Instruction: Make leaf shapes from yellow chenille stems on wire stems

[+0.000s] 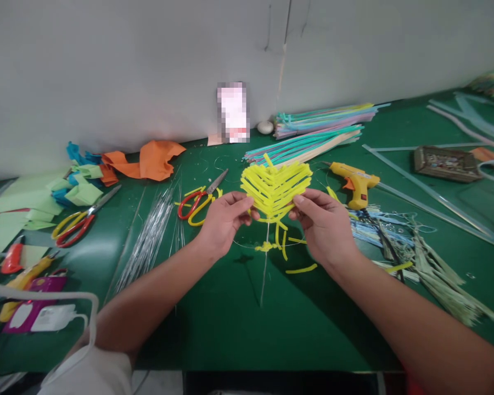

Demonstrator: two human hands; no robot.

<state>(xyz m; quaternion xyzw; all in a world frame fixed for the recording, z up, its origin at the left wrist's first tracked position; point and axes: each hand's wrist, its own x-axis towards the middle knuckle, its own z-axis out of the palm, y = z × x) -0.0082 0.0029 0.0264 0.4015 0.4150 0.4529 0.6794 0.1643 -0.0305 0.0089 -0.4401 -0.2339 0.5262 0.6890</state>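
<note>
Between my two hands, raised above the green table, is a yellow leaf shape (275, 189) built of slanting pipe cleaner strips along a central wire stem. My left hand (231, 218) pinches its left edge between thumb and fingers. On the opposite edge, my right hand (319, 222) pinches in the same way. The thin stem (264, 274) hangs down below the leaf. Short yellow pipe cleaner pieces (301, 269) lie on the table beneath and behind it. Red-and-yellow handled scissors (201, 200) rest just beyond my left hand.
A yellow glue gun (356, 181) lies right of my right hand. Behind are pipe cleaner bundles (304, 144) and a phone-like blurred object (233, 112). Loose wires (150, 236), more scissors (86, 218) and orange paper (158, 159) lie left. A small box (447, 163) and raffia-like strands (447, 277) are right.
</note>
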